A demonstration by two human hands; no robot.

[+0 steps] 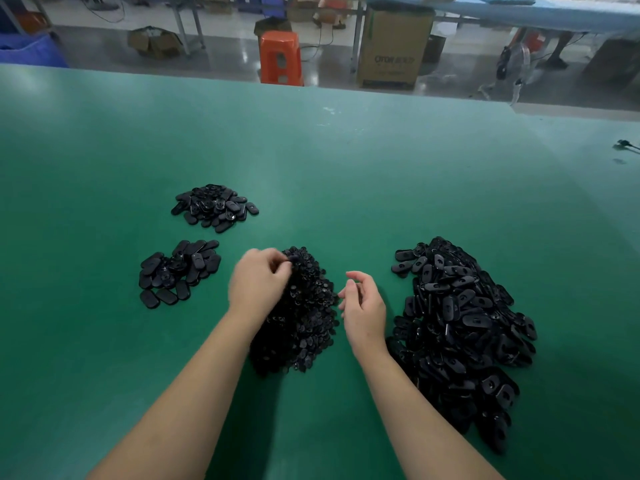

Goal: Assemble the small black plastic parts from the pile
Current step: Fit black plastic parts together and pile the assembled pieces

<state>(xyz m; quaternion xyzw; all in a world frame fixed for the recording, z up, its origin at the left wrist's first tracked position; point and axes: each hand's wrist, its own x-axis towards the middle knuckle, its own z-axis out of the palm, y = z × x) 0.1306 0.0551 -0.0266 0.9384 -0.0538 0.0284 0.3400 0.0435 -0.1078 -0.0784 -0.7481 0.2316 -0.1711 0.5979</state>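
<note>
Small black parts sit in a middle pile [301, 313] on the green table [346, 168], between two little heaps at left and the big oval-shell pile [460, 327]. Left hand [258, 284] pinches one piece, probably; blurred. Right hand [363, 306] loosely curled, empty. Light, stiff, slippery: pinch by edges.

I see a green table [311, 161], black plastic parts [457, 323] in piles, an orange stool [280, 57], a brown cardboard box [391, 46]
</note>
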